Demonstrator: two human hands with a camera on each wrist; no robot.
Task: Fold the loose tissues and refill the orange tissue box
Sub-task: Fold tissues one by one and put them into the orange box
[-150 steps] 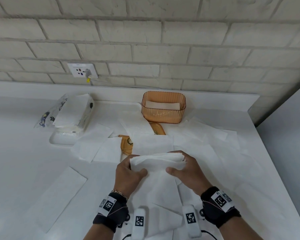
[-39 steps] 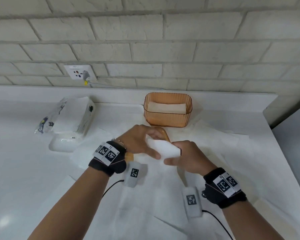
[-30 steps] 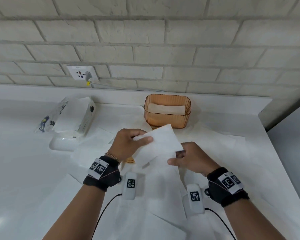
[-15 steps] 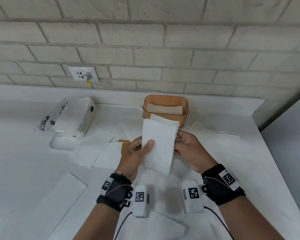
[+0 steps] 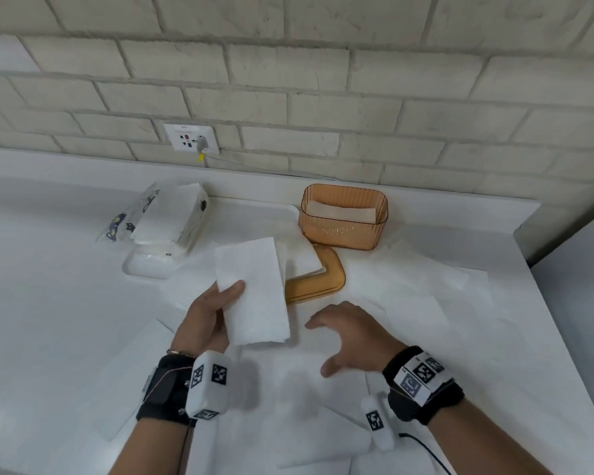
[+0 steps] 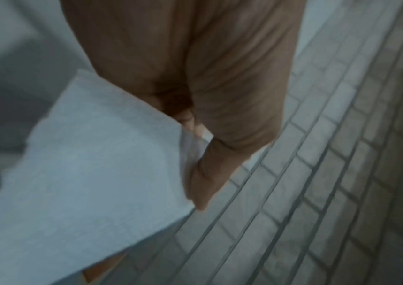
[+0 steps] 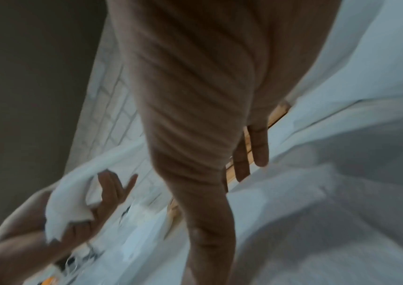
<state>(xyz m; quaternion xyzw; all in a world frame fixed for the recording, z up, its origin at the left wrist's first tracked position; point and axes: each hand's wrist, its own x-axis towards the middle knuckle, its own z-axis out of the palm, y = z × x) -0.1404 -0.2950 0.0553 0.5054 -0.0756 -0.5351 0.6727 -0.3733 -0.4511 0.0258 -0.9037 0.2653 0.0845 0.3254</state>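
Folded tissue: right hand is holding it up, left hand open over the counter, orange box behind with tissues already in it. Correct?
Not quite: the hands are swapped. In the head view the left hand pinches the folded tissue, thumb on its front, and the right hand hovers open over the loose sheets on the counter. The orange box does sit behind with tissues inside.

white counter (image 5: 48, 303) | loose tissues (image 5: 426, 296), orange tissue box (image 5: 343, 217) (lid (image 5: 318, 281) beside)

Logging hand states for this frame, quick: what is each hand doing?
Left hand: holds the folded tissue, thumb pinching it.
Right hand: open, fingers spread, holding nothing.
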